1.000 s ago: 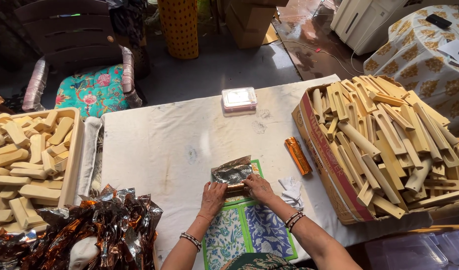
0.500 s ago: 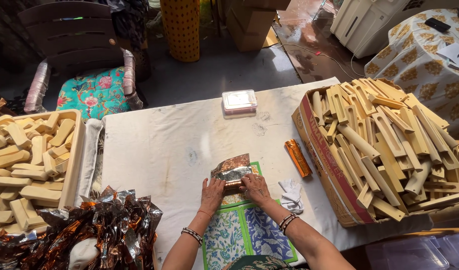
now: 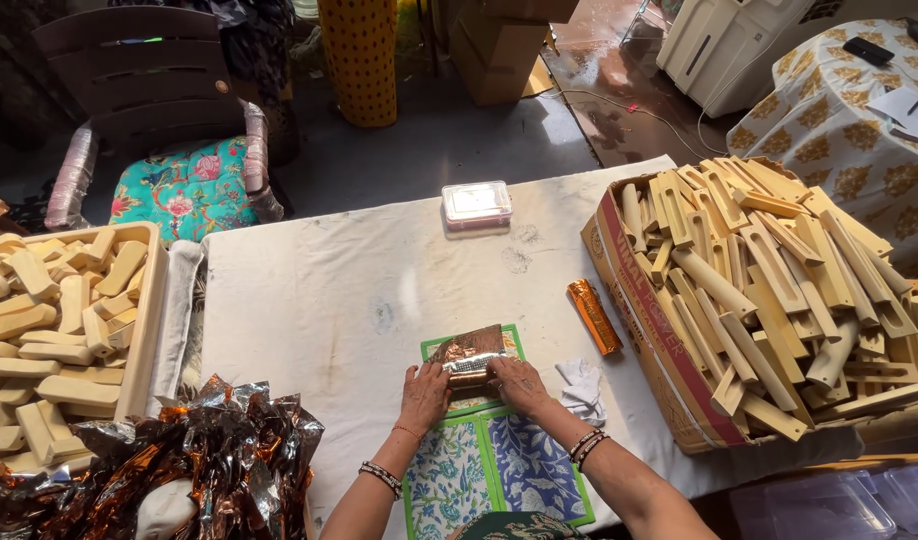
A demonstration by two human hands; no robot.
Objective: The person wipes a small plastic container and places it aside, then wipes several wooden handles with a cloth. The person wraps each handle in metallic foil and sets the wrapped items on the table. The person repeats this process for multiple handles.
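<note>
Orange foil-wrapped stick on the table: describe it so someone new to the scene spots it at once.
Start at the big cardboard box of pale wooden pieces on the right of the white-covered table. Just left of the box's near wall, on the cloth, lies the orange stick, angled, above a crumpled white rag. It is the only finished shiny orange piece lying alone; the other foil is being wrapped between the hands.

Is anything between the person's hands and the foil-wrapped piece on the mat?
Nothing visible. The left hand and right hand both rest directly on the foil-wrapped piece, which lies on the floral mat. The orange wrapped stick and white cloth lie off to the right.
</note>
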